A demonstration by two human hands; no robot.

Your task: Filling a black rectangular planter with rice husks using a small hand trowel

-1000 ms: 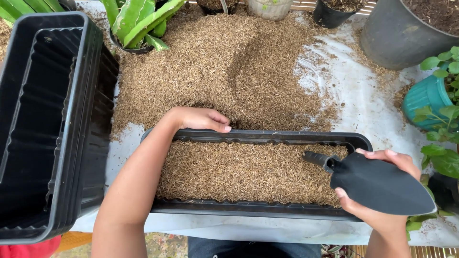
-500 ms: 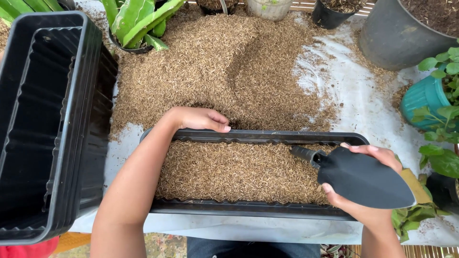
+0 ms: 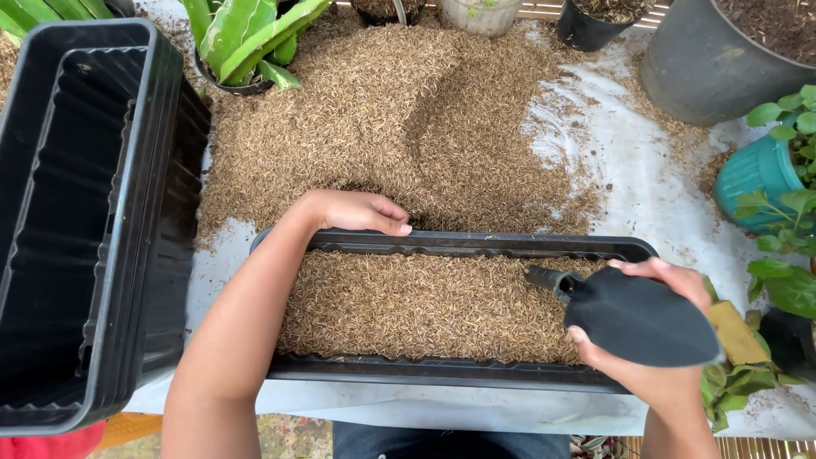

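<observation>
Left hand on the planter rim, trowel held blade-first in the right

Left hand (image 3: 357, 212) rests fingers curled on the planter's (image 3: 442, 371) far rim; right hand (image 3: 633, 365) grips the trowel (image 3: 633, 319) by its blade — handle pointing left, tip down in the husks (image 3: 425, 302) — so it is the nearer hand.

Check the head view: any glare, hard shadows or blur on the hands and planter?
Head view: soft, even daylight, no glare; the white sheet is bright but keeps detail. Only faint shadows under the left hand on the planter rim. Sharp throughout; husks resolve individually. The black trowel in the right hand shows little surface detail.
</observation>
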